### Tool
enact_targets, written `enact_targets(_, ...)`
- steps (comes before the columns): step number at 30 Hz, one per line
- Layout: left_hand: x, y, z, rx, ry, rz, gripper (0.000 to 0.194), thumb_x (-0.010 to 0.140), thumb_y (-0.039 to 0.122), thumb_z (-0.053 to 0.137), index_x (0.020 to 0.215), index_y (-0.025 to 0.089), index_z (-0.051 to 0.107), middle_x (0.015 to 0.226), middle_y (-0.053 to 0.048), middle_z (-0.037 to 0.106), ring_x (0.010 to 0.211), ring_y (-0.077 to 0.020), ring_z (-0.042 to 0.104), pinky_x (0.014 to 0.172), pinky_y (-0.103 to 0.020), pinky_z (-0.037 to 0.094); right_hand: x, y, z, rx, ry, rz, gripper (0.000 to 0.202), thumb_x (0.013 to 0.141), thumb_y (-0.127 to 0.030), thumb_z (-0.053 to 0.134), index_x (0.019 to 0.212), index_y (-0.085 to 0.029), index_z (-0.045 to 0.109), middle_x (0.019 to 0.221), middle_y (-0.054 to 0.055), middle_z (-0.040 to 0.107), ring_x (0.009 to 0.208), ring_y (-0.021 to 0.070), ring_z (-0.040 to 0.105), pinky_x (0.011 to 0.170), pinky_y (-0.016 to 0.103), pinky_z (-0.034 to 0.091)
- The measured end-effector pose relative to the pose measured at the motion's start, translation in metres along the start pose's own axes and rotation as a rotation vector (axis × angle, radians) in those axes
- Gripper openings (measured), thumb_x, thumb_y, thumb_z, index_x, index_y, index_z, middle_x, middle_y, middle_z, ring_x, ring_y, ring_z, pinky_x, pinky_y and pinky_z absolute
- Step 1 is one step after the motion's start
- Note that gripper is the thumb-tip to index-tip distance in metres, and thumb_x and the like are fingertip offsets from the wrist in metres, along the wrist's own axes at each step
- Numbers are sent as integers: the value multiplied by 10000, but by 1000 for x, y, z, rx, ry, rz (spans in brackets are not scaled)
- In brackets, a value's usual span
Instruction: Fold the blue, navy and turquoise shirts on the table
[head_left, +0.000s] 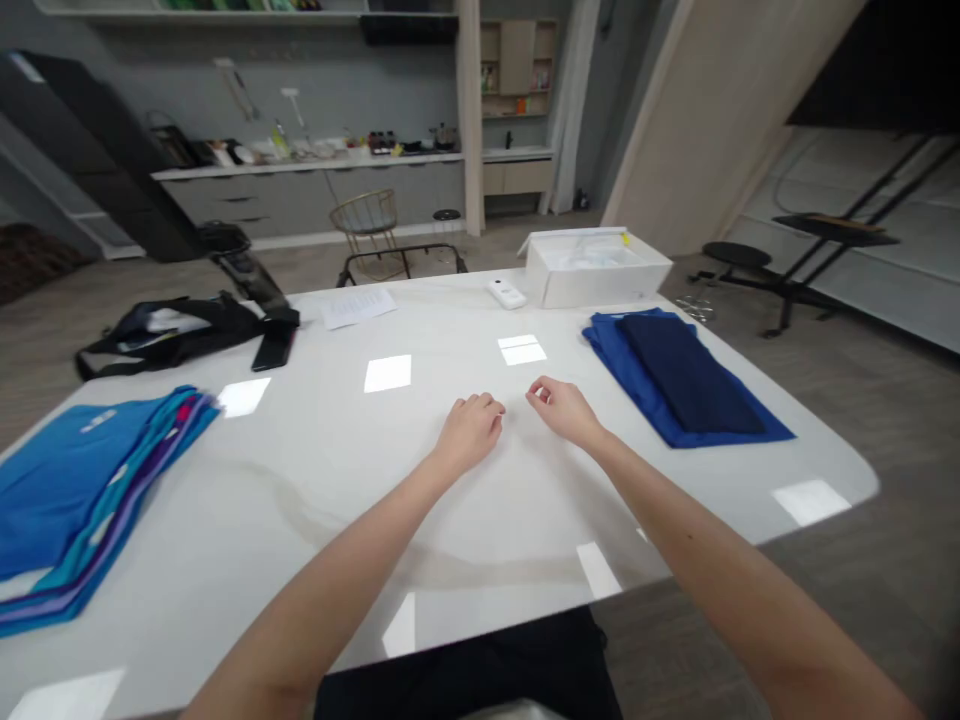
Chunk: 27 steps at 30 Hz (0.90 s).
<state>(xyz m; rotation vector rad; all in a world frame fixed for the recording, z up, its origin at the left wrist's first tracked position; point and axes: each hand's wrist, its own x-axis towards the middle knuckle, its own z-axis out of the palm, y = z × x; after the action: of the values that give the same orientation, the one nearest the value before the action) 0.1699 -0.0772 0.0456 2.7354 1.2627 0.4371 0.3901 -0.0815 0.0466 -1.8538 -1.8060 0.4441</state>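
Note:
Both of my hands are over the middle of the glossy white table [322,440]. The fingers of my left hand [470,430] are curled together, and nothing shows in them. Just to its right, with a small gap between the two, my right hand [564,408] has its thumb and fingertips drawn together, also with nothing visible in them. Folded dark navy cloth lying on blue cloth [690,375] is to the right of my right hand. A stack of folded blue, teal and purple clothes [82,480] lies at the left edge, far from my left hand.
At the table's back are an open white box [600,285], a small white device [507,294] and a paper sheet [360,307]. A black phone [274,345] and a black bag [172,330] are at the back left. Beyond stand a wire chair [366,215] and a kitchen counter.

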Motion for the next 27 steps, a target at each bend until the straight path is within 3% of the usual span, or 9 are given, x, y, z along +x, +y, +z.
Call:
enact_targets(7,-110,-126,-50,93,28,-402,267,978,186,477,1121,231,698,1162,-73,703,1099,-237,648,941,-393,465,34,-133,117,301,-291,-211,148,889,-356,609,879,-232,689,732,-17,676,661,158,589,644,259,415)
enact_targets(12,-183,-195,-80,162,82,-648,290,962,191,460,1103,240,708,1168,-87,699,1096,-258,644,939,-412,452,46,-229,201,402,-431,-334,127,881,-319,619,899,-222,699,738,-19,669,668,150,585,654,251,427)
enact_targets(16,-228,-245,-105,207,130,-821,302,962,212,444,1107,238,707,1202,-100,693,1144,-281,619,963,-431,421,52,-297,256,444,-491,-386,103,879,-283,631,910,-215,701,749,-20,662,688,146,593,676,254,437)
enact_targets(22,-290,-304,-135,407,311,-1168,396,996,320,393,1306,216,617,1312,-169,631,1215,-356,540,1002,-495,364,48,-377,304,481,-595,-426,74,874,-270,639,907,-237,697,766,-20,668,723,161,608,688,270,443)
enact_targets(24,-306,-316,-139,420,328,-1271,410,992,373,414,1305,201,616,1314,-185,624,1222,-373,524,989,-495,371,43,-395,312,490,-609,-452,68,872,-260,640,904,-241,697,767,-20,668,724,165,608,695,276,444)
enact_targets(27,-321,-329,-142,380,347,-1304,392,991,438,436,1204,208,671,1268,-168,651,1208,-365,536,968,-475,393,34,-411,316,507,-632,-495,65,878,-261,638,896,-243,697,754,-25,661,722,163,604,704,277,442)
